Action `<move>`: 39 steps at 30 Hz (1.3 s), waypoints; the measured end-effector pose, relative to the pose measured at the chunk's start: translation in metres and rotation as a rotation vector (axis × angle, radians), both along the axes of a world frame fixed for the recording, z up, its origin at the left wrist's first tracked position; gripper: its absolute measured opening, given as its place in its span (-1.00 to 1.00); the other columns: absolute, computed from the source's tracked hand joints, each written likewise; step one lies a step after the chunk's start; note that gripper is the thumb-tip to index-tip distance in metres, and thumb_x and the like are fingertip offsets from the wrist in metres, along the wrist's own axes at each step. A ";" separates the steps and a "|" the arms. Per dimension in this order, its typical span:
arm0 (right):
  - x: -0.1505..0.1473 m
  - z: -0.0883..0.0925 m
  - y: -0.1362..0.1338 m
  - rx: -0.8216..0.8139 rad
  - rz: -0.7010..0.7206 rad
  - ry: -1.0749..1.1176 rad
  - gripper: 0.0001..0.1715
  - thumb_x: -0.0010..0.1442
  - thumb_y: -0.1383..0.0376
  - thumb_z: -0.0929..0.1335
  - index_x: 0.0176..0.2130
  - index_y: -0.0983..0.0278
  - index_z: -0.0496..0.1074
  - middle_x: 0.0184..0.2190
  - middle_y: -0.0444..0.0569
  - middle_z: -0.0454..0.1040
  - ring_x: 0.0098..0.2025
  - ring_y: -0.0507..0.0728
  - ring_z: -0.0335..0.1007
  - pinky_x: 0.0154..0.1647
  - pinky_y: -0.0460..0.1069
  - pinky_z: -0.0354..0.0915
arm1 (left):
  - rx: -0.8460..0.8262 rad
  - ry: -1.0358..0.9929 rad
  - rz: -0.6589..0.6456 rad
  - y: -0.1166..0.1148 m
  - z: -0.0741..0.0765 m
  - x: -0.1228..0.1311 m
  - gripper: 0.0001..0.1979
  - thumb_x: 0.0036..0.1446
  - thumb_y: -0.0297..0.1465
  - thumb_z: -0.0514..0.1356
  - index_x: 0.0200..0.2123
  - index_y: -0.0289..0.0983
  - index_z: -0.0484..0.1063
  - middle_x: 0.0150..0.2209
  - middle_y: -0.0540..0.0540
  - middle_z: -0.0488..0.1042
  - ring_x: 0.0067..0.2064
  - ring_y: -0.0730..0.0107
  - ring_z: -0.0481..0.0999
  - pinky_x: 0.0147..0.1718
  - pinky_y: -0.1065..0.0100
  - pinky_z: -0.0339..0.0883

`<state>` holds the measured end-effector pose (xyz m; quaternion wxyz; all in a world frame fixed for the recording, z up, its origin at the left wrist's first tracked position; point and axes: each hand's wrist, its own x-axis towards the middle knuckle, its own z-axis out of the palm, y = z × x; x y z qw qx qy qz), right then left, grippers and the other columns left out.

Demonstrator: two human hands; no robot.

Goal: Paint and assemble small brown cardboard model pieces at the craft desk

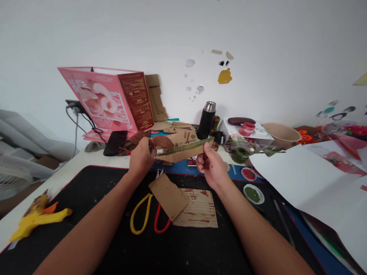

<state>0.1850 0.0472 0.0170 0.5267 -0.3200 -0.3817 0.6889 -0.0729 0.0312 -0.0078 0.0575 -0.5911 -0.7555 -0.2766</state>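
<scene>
A long strip of brown cardboard [183, 152] with green paint along its upper edge is held up above the mat. My right hand [213, 165] pinches its right end between thumb and fingers. At the strip's left end, my left hand [142, 157] is closed; its fingertips are partly hidden but seem to grip that end. Brown curved pieces [162, 142] show just behind my left hand. Below lie a plain cardboard piece [168, 196], a ridged one with brown smears [197, 210], and scissors with yellow and red handles [140, 214], their middle covered by cardboard.
A yellow glue gun [40, 219] lies left on the black mat [94, 191]. Green paint [254, 194] and red paint [249, 173] sit in small lids at right. Behind stand a black flask [206, 120], a pink box [106, 99] and a phone [115, 143]. White paper [309, 175] covers the right.
</scene>
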 end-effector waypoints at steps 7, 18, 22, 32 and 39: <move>-0.002 -0.001 -0.002 -0.001 0.020 -0.028 -0.33 -0.02 -0.22 0.61 -0.38 0.24 0.40 -0.62 -0.23 0.35 -0.67 -0.06 0.18 -0.75 -0.17 0.01 | -0.024 0.018 -0.061 0.004 -0.010 -0.001 -0.86 0.26 -0.40 0.12 -0.10 -0.19 0.32 -0.10 -0.22 0.55 -0.04 0.00 0.58 -0.16 0.20 0.36; -0.001 -0.003 0.000 0.002 0.035 -0.048 -0.33 0.00 -0.23 0.60 -0.40 0.23 0.39 -0.62 -0.22 0.35 -0.68 -0.05 0.18 -0.76 -0.14 0.00 | 0.059 -0.152 -0.150 -0.012 -0.007 -0.009 -0.67 0.15 -0.34 0.23 0.00 -0.21 0.40 -0.12 -0.16 0.53 -0.09 0.09 0.55 -0.11 0.20 0.41; -0.001 -0.004 0.000 0.007 0.023 -0.044 -0.31 -0.01 -0.24 0.60 -0.41 0.23 0.36 -0.62 -0.23 0.34 -0.67 -0.05 0.17 -0.75 -0.14 0.00 | 0.212 -0.347 -0.046 -0.018 0.007 -0.018 -0.66 0.12 -0.36 0.18 -0.02 -0.26 0.46 -0.20 -0.11 0.54 -0.23 0.22 0.52 -0.16 0.25 0.41; -0.003 -0.004 -0.003 0.059 0.024 -0.067 -0.36 0.02 -0.13 0.62 -0.35 0.19 0.30 -0.60 -0.28 0.36 -0.68 -0.06 0.18 -0.74 -0.18 0.01 | -0.081 -0.843 -0.528 -0.034 0.030 -0.001 -0.25 0.10 0.28 0.23 0.01 -0.26 0.57 0.01 -0.27 0.63 -0.02 -0.03 0.61 -0.16 0.17 0.51; -0.007 -0.006 -0.007 0.114 0.054 -0.096 -0.40 0.02 -0.10 0.63 -0.34 0.20 0.34 -0.61 -0.27 0.39 -0.70 -0.07 0.18 -0.75 -0.19 0.03 | -0.156 -0.684 -0.612 -0.035 0.023 0.008 -0.24 0.02 -0.03 0.43 0.27 -0.16 0.45 0.28 -0.24 0.51 0.28 -0.14 0.49 0.27 -0.06 0.35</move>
